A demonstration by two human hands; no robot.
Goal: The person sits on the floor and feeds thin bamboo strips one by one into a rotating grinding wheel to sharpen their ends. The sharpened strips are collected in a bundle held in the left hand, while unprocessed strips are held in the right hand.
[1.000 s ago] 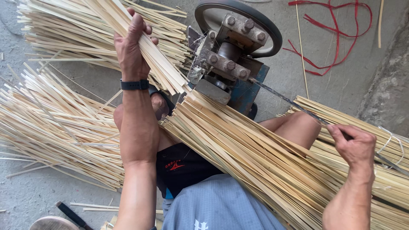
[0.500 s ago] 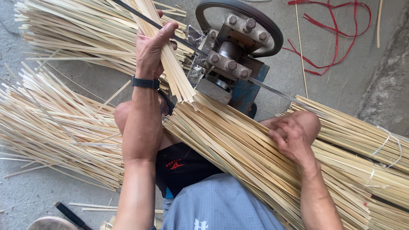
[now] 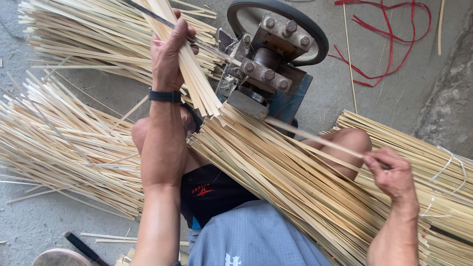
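right hand (image 3: 391, 172) pinches one bamboo strip (image 3: 315, 139), its long axis running far-left into the splitting machine (image 3: 268, 74) (left hand (image 3: 170, 54) grips a strip bunch (image 3: 197, 83)).

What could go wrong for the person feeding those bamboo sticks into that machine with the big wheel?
The left hand holds strips close beside the machine, so fingers might get pinched or caught near its bolted metal parts. The right hand pinches one thin strip; its edge might cut or leave splinters. The big bundle across the lap might slide off.
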